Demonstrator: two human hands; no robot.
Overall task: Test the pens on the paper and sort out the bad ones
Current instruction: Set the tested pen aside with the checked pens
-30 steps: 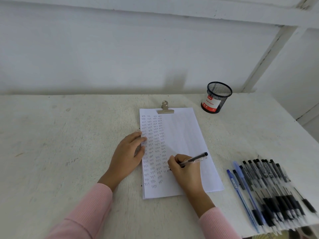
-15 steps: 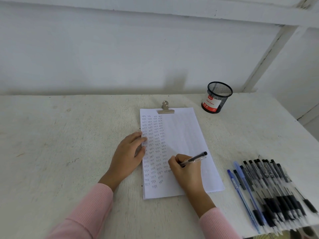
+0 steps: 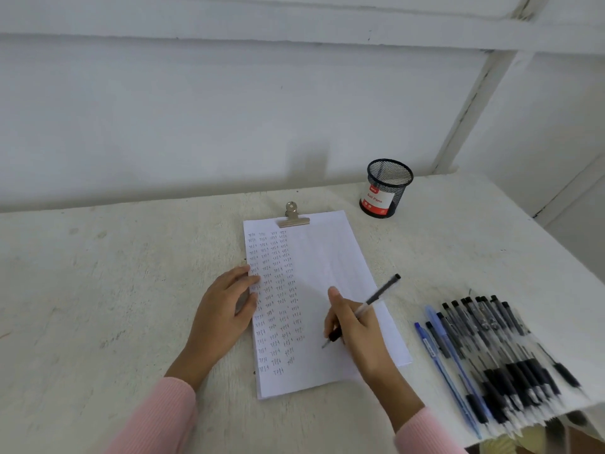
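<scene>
A white sheet of paper (image 3: 330,257) lies under a metal clip (image 3: 292,217) in the middle of the table, its left half filled with columns of small handwritten words. My left hand (image 3: 222,309) rests flat on the paper's left edge, fingers apart. My right hand (image 3: 357,332) grips a clear pen with a black cap end (image 3: 381,291); its tip sits just above the paper, to the right of the written columns. A row of several black and blue pens (image 3: 491,352) lies on the table to the right.
A black mesh pen cup (image 3: 386,188) with a red and white label stands at the back right, with no pens showing in it. The white table's right edge (image 3: 556,244) runs close past the pen row. A white wall stands behind.
My right hand has moved right and slightly back from the last written word, and the pen is tilted more upright. The left hand has stayed in place.
</scene>
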